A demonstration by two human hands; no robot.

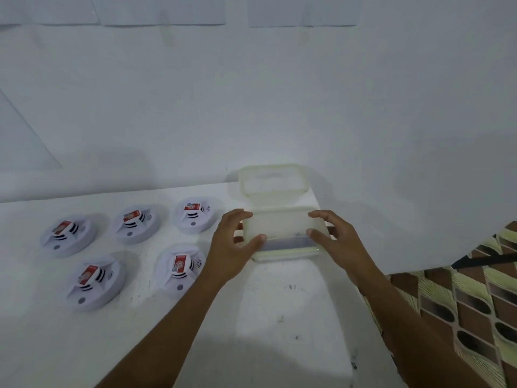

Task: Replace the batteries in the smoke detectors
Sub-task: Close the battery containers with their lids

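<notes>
Several white round smoke detectors lie on the white table (279,317) in two rows, each with a red battery on top; one is at the far left (68,235), another nearest my left arm (180,268). A clear plastic container (282,231) with a pale green rim sits to their right, dark contents showing along its bottom. My left hand (232,247) grips its left end, thumb on the front wall. My right hand (333,239) grips the right end the same way. The container's lid (272,179) leans against the wall behind it.
A white wall rises directly behind the table. The table's right edge runs past my right forearm, and a brown and green patterned floor (461,309) lies beyond it. Bare tabletop lies in front of the container.
</notes>
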